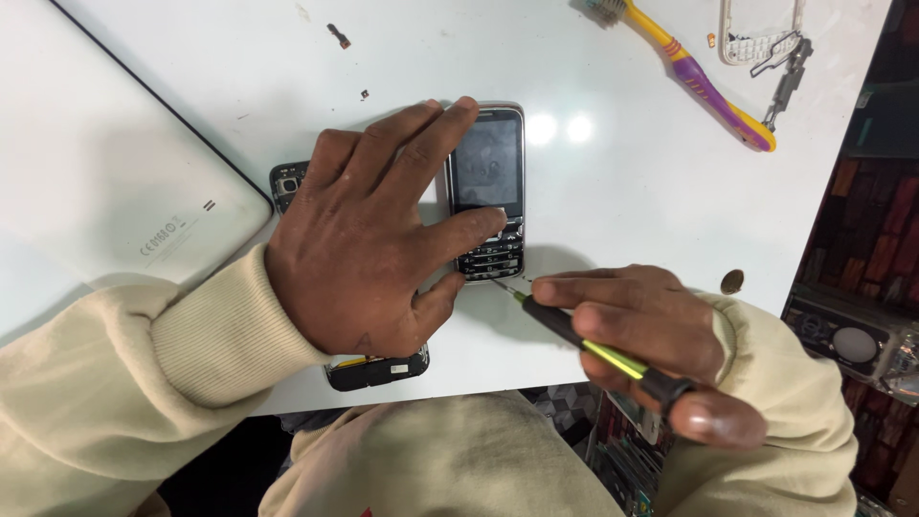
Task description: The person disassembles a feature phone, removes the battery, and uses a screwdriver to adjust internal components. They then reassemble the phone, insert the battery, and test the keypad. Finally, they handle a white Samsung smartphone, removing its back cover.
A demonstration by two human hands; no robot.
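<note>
On the white table (613, 191) we press our left hand (369, 235) flat over a small keypad phone (490, 191), fingers spread and not curled around it, so it cannot slide. Our right hand (641, 330) is closed around a screwdriver (584, 347) with a black and yellow-green handle, its thin tip touching the phone's bottom edge just beside our left thumb. A second dark phone part (378, 369) lies half hidden under our left palm. Farther off rest a yellow and purple toothbrush (694, 72), a white phone frame (761, 33) and a white tablet (105, 163).
</note>
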